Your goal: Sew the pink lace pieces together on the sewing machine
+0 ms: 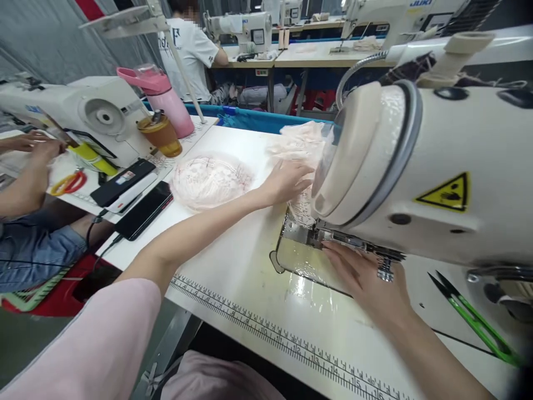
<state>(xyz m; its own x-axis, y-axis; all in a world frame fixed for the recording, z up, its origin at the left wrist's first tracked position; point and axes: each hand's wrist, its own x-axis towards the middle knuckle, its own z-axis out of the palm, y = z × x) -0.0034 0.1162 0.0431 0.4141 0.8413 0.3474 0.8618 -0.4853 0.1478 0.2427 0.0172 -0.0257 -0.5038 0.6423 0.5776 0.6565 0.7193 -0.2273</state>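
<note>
Pale pink lace fabric [303,206] runs under the head of a white sewing machine [441,161], beside the metal needle plate. Over the lace lies my left hand [289,180], its fingers stretched out and touching the cloth rather than wrapped round it. More of the pale fabric [297,139] is bunched behind that hand. My right hand [370,278] rests flat on the machine bed, fingers extended toward the presser foot area. Part of it is hidden by the machine head, and nothing shows in its grasp.
A round heap of pale lace [210,180] lies left of my forearm. Beyond it are a black phone [144,211], an amber cup [160,135] and a pink bottle [170,103]. Green thread snips [474,319] lie at right. A co-worker's hands [37,147] are at far left.
</note>
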